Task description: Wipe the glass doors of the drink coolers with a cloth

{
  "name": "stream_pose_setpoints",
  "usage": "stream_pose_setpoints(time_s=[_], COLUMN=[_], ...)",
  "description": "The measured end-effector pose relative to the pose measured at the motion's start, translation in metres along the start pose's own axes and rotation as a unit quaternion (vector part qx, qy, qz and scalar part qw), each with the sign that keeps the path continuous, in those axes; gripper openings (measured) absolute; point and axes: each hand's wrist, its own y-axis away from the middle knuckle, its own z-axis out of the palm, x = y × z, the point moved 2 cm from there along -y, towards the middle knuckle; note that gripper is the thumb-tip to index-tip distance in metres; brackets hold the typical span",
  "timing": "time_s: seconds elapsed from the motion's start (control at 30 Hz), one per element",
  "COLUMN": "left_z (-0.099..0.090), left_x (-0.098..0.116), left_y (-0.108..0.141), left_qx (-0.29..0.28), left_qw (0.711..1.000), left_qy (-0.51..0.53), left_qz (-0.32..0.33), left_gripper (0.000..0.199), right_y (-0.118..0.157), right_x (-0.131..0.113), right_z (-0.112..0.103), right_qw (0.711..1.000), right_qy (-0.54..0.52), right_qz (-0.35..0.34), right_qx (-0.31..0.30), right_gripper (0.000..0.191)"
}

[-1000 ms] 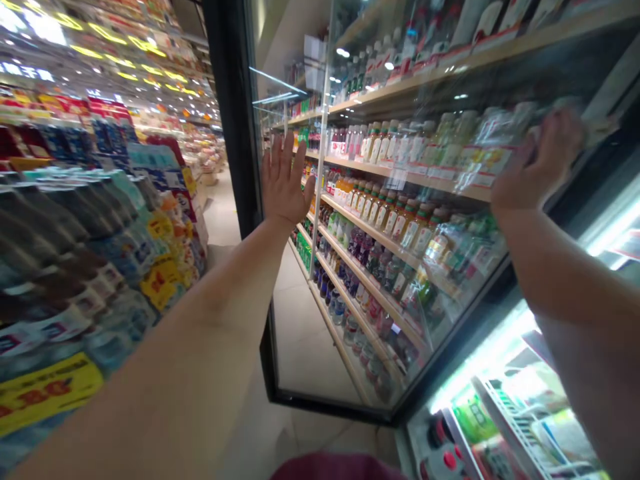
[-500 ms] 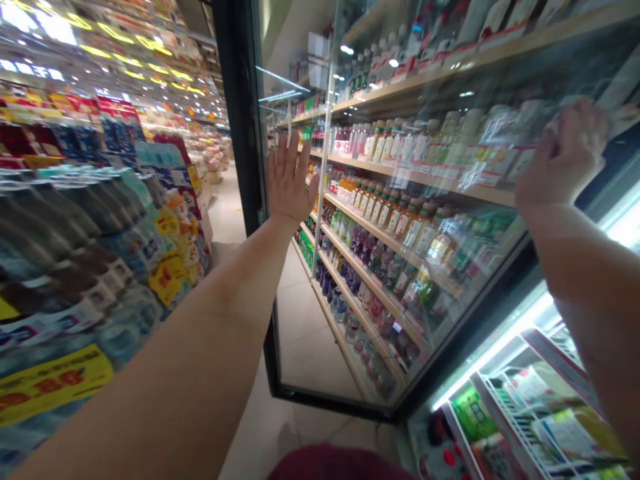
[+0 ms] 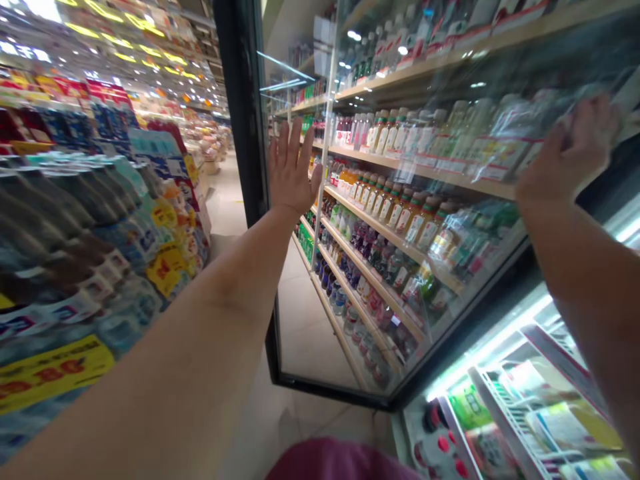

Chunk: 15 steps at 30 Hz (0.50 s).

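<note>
A glass cooler door with a black frame (image 3: 340,396) stands open in front of me. My left hand (image 3: 293,168) lies flat on its glass near the left edge, fingers spread. Higher up on the right, my right hand (image 3: 563,157) is closed and pressed to the same pane. A pale, crumpled cloth (image 3: 567,123) shows partly under its fingers; motion blur and the hand hide most of it. Rows of bottled drinks (image 3: 387,203) on wooden shelves appear in the glass, mixed with reflections.
At lower right, the lit cooler interior holds wire-railed shelves (image 3: 505,413) with packaged goods and bottles. Stacked bottle packs (image 3: 75,207) with a yellow price sign (image 3: 55,373) stand on the left. A tiled floor aisle (image 3: 227,193) runs between the stacks and the door.
My right hand has shifted slightly right on the glass with the cloth. My left hand stays flat in about the same place. The view has tilted a little.
</note>
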Motion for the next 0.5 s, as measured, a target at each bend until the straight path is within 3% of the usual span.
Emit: stream_pose_setpoints(time_s=[0.17,0.27,0.37,0.5], left_z=[0.005,0.009,0.011,0.008], left_x=[-0.005,-0.008,-0.009,-0.007], left_y=[-0.001,-0.003,-0.004,-0.003], left_qx=[0.007,0.007,0.002,-0.007], left_qw=[0.999,0.998,0.999,0.999], left_qy=[-0.041,-0.060,-0.049,-0.027], left_qz=[0.022,0.024,0.019,0.021], left_gripper=[0.078,0.086,0.095,0.089], right_y=[0.031,0.024,0.016,0.050], right_x=[-0.054,-0.085,-0.104,-0.122], right_z=[-0.001,-0.010,-0.013,-0.004], right_qw=[1.000,0.999,0.997,0.995], right_qy=[-0.004,-0.028,-0.045,-0.038], right_qz=[0.017,-0.024,-0.046,-0.079], right_qx=[-0.010,0.003,0.042,0.038], right_gripper=[0.067,0.064,0.058,0.061])
